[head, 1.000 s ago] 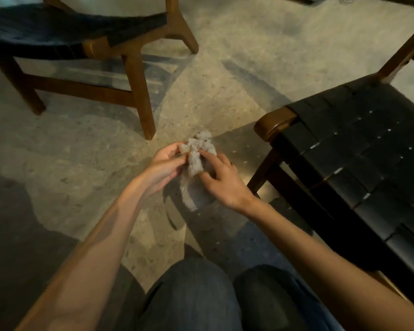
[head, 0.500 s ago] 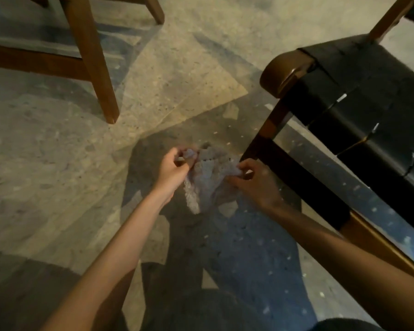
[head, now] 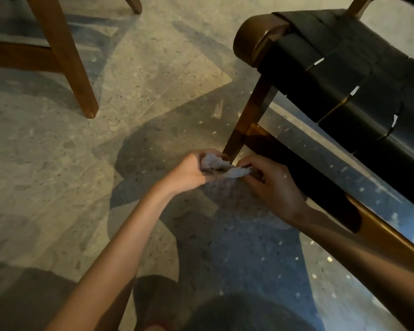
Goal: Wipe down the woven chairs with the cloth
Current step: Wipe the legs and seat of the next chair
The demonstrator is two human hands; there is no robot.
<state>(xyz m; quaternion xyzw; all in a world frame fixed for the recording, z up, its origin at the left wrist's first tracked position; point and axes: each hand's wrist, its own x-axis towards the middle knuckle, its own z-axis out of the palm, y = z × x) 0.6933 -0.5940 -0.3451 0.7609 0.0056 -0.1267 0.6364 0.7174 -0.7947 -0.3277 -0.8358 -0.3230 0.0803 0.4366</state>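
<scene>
both hands meet low over the floor (head: 58, 175), each closed on the same grey cloth (head: 221, 167); the left hand (head: 189, 173) has one bunched end balled in its fist, the right hand (head: 273, 185) pinches the other end between thumb and fingers, and the cloth is pulled into a short twisted band between them; just behind the cloth stands the front leg (head: 249, 118) of the woven chair (head: 344, 75) on the right, so close that cloth and leg look to be touching, though i cannot tell for certain; from that leg a low wooden rail (head: 380, 237) runs back along the right edge, passing behind the right wrist and forearm; above it sits the black strap seat with its rounded wooden corner (head: 256, 37); a second chair shows only its brown leg (head: 67, 60) and crossbar (head: 17, 56) at upper left, well apart from the hands; shadow covers the speckled floor beneath the arms; a dark trouser knee (head: 244, 314) fills the bottom edge.
</scene>
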